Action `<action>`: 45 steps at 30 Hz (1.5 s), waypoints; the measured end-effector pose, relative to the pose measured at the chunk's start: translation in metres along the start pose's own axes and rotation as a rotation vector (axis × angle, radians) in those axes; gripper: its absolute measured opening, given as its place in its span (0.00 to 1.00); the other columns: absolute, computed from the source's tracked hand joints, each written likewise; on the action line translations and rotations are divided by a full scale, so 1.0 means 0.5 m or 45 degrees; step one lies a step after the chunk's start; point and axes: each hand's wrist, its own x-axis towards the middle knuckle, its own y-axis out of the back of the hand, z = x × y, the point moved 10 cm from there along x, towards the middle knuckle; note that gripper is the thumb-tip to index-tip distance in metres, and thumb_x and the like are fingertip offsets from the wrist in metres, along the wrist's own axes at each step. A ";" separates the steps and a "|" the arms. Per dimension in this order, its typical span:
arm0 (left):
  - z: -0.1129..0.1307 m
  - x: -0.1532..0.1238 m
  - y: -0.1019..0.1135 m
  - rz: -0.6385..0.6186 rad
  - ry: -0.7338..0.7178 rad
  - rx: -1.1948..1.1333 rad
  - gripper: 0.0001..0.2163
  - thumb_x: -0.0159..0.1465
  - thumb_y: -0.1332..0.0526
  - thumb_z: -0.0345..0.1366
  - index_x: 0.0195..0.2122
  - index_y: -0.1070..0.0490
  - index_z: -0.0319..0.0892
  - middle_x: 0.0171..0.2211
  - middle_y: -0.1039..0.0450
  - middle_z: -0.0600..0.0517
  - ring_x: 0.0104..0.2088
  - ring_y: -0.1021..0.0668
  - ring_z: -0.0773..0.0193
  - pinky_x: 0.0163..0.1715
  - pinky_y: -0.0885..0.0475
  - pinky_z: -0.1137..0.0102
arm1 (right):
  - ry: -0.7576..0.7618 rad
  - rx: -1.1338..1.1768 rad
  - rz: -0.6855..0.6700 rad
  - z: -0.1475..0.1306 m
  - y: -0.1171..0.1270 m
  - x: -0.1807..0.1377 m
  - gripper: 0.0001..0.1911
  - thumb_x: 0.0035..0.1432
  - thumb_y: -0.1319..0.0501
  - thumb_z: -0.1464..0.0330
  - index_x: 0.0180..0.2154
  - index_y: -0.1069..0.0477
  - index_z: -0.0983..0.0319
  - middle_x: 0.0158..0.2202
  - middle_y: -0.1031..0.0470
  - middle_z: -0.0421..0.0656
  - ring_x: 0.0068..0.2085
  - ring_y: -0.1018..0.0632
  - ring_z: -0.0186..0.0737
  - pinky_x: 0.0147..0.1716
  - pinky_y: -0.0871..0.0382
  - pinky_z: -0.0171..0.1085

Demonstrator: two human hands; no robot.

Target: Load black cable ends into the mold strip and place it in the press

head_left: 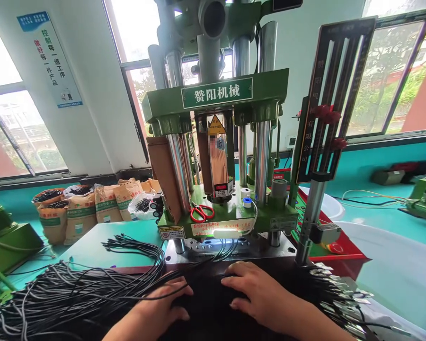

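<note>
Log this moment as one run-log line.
left hand: on black cables | right hand: flat on cables before green press | red scissors: on press

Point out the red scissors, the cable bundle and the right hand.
red scissors (201, 212), head view, on the handles.
cable bundle (74, 289), head view, mid-strands.
right hand (257, 289), head view, back of hand.

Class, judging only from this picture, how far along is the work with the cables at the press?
Done: some thin black cables already lie in the lit metal mould under the green press.
In hand: left hand and right hand rest on black cables at the mould's front.
Left: a big bundle of loose black cables still waits on the left.
</note>
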 end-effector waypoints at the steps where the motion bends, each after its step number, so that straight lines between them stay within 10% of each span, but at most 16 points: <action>1: -0.005 0.002 -0.003 0.014 -0.001 -0.035 0.16 0.58 0.37 0.37 0.47 0.27 0.55 0.54 0.28 0.58 0.57 0.29 0.58 0.60 0.36 0.65 | 0.007 -0.004 -0.003 -0.003 -0.001 0.001 0.26 0.53 0.33 0.60 0.54 0.30 0.52 0.55 0.30 0.46 0.55 0.31 0.50 0.55 0.38 0.44; 5: -0.016 0.009 -0.006 0.080 -0.010 -0.100 0.16 0.63 0.42 0.40 0.53 0.31 0.53 0.52 0.26 0.57 0.53 0.26 0.61 0.56 0.32 0.67 | 0.001 -0.039 0.007 -0.008 -0.011 0.008 0.35 0.47 0.30 0.56 0.57 0.33 0.52 0.55 0.31 0.47 0.55 0.32 0.53 0.55 0.38 0.47; 13: 0.054 0.003 0.013 -0.034 -0.151 0.125 0.16 0.67 0.52 0.39 0.51 0.29 0.48 0.54 0.27 0.51 0.55 0.27 0.57 0.58 0.34 0.64 | -0.014 0.028 0.076 -0.010 -0.007 0.039 0.22 0.58 0.38 0.59 0.53 0.28 0.60 0.47 0.27 0.49 0.50 0.30 0.49 0.53 0.37 0.44; 19: 0.017 0.009 0.007 -0.015 0.124 -0.031 0.18 0.63 0.45 0.40 0.54 0.32 0.47 0.52 0.26 0.52 0.53 0.26 0.58 0.56 0.33 0.65 | 0.012 0.013 0.094 -0.023 -0.008 0.047 0.17 0.62 0.43 0.61 0.49 0.25 0.58 0.44 0.29 0.48 0.49 0.31 0.49 0.51 0.37 0.44; 29: 0.027 0.015 0.010 0.033 -0.031 0.092 0.18 0.65 0.52 0.36 0.53 0.30 0.42 0.58 0.32 0.47 0.61 0.35 0.54 0.61 0.40 0.60 | -0.010 0.022 0.230 -0.016 0.007 0.055 0.06 0.62 0.44 0.71 0.37 0.29 0.62 0.38 0.28 0.44 0.41 0.29 0.43 0.43 0.35 0.39; 45: 0.097 0.070 -0.020 -0.048 0.079 -0.086 0.07 0.61 0.45 0.34 0.38 0.29 0.46 0.37 0.24 0.55 0.39 0.24 0.62 0.41 0.32 0.70 | -0.015 -0.004 0.141 -0.006 -0.001 0.066 0.05 0.60 0.40 0.70 0.32 0.25 0.60 0.36 0.28 0.42 0.40 0.27 0.41 0.39 0.38 0.36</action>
